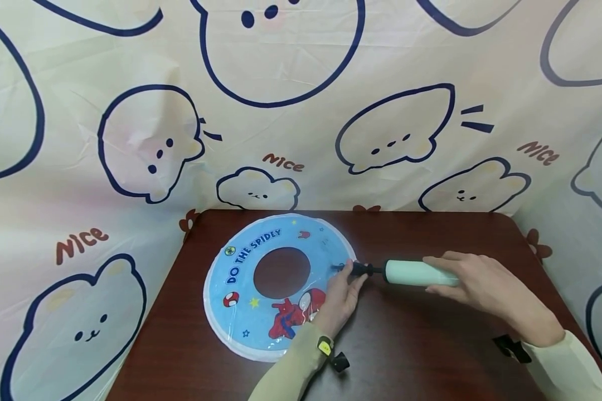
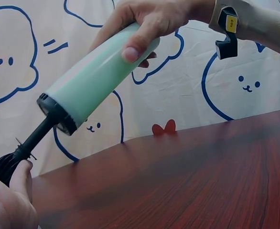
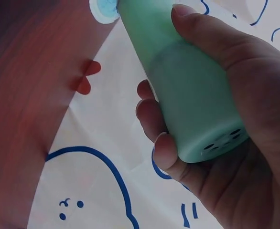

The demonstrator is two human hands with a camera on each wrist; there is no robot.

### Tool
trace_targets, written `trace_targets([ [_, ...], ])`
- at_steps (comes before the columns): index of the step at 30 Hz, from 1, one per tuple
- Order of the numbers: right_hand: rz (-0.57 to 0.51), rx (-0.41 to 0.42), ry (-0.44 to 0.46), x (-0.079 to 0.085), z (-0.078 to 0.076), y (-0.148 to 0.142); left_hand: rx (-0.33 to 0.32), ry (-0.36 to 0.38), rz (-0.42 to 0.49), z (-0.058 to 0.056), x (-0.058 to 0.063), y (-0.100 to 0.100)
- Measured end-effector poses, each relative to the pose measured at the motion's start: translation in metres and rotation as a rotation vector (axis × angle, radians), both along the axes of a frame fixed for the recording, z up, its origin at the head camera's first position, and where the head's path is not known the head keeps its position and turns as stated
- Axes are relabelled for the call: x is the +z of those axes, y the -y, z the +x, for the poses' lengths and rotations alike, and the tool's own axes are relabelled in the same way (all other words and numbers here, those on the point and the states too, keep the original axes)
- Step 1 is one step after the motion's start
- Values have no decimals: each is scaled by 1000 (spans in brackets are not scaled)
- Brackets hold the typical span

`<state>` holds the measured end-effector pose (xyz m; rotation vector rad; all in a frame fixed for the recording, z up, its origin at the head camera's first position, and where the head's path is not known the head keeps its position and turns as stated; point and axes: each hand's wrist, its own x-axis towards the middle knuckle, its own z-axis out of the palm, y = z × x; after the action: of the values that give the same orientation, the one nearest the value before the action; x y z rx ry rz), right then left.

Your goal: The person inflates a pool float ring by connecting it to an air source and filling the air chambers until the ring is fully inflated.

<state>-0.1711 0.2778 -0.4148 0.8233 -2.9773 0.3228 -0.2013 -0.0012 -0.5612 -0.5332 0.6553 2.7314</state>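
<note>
A blue round swim ring [image 1: 241, 312] with a white rim, "DO THE SPIDEY" lettering and a red cartoon figure lies on the table. My left hand [image 1: 339, 303] is at its right edge and grips the black nozzle end [image 2: 6, 164] of a hand pump between thumb and fingers. The tip of the nozzle overlaps the ring's right side in the head view. The pump's mint-green barrel [image 1: 411, 273] points right, joined to the nozzle by a thin black rod [image 2: 39, 133]. My right hand [image 1: 474, 281] wraps round the barrel's far end, as the right wrist view also shows.
The dark brown wooden table [image 1: 406, 345] carries the ring. A pale curtain [image 1: 311, 133] printed with blue-outlined cartoon animals hangs behind and at both sides of it. Each wrist bears a small black camera mount [image 1: 340, 362].
</note>
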Motion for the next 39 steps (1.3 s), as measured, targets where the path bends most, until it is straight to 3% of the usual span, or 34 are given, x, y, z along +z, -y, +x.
trace_targets([
  [12,43,-93,-15,21,12,-21,21,-14,-8,-8,1,-10],
  [22,72,-182,-99,40,28,-54,9,-43,-4,-5,1,-6],
  [28,28,-105,-110,26,26,-40,-9,-46,-40,-4,-3,-3],
  [35,-25,56,-132,-13,0,16,-7,-26,-37,2,-3,4],
  [39,-52,68,-181,-24,-5,30,0,-5,6,3,-3,6],
])
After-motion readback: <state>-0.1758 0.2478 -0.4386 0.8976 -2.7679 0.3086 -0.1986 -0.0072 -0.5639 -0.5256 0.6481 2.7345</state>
